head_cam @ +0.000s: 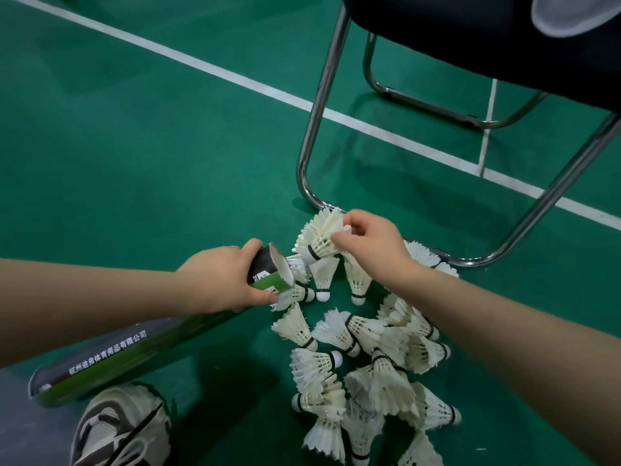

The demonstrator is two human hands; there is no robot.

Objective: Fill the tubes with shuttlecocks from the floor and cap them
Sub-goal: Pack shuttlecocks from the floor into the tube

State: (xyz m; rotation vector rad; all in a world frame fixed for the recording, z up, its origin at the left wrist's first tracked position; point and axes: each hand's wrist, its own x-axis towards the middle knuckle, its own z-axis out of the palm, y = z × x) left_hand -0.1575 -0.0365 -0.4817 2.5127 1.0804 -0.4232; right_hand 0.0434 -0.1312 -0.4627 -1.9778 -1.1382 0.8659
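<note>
A long cardboard tube [134,348], black and green with white printed characters, lies slanted, its open mouth raised at the upper right. The left hand [218,280] grips it near that end. Just beside the mouth, the right hand [373,243] pinches a stack of shuttlecocks [321,242], cork end angled down toward the tube. A pile of shuttlecocks [369,358], white feathers with black-banded corks, lies scattered on the green floor [134,163].

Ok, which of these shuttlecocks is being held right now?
The shuttlecock at the pile's far end, near the chair leg: the right hand pinches its feathers, cork toward the tube. The rest lie loose on the floor.
</note>
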